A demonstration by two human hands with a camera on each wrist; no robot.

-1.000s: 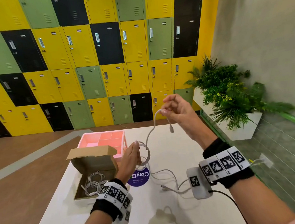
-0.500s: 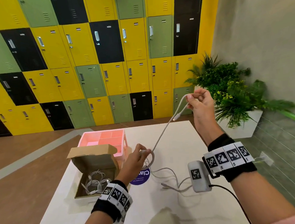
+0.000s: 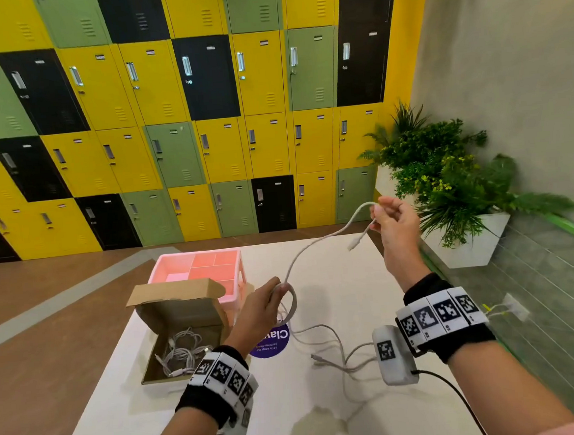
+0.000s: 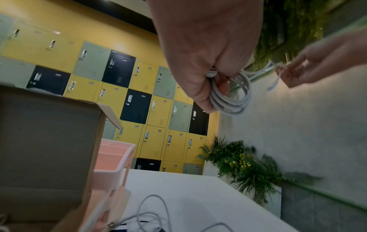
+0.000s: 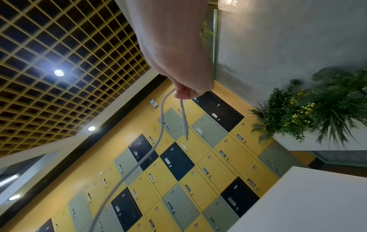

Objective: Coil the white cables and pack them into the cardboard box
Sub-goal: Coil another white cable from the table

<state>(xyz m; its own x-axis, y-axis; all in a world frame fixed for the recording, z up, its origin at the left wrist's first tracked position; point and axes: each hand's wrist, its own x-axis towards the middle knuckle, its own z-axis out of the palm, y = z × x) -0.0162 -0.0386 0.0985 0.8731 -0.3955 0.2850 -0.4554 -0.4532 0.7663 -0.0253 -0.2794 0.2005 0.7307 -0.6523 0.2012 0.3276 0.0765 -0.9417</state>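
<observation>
My left hand [image 3: 263, 305] grips a small coil of white cable [image 3: 290, 303] just right of the open cardboard box [image 3: 181, 332]; the left wrist view shows several loops [image 4: 232, 100] under the curled fingers [image 4: 200, 81]. The cable's free length [image 3: 318, 245] arcs up to my right hand [image 3: 392, 219], raised above the table's far right, which pinches it near the end so the plug [image 3: 354, 244] dangles; the right wrist view shows the plug [image 5: 185, 127] hanging below the fingers [image 5: 186, 92]. Coiled white cables [image 3: 183, 352] lie in the box. Another loose white cable [image 3: 334, 351] lies on the table.
A pink compartment tray [image 3: 204, 272] stands behind the box. A round purple sticker [image 3: 271, 342] is on the white table [image 3: 329, 420]. A white planter with green plants [image 3: 448, 184] stands beyond the table's right edge. Lockers [image 3: 168, 123] cover the far wall.
My right hand swung from centre out to the far right and a little lower, drawing the cable's free end out. The left hand kept holding the coil beside the box.
</observation>
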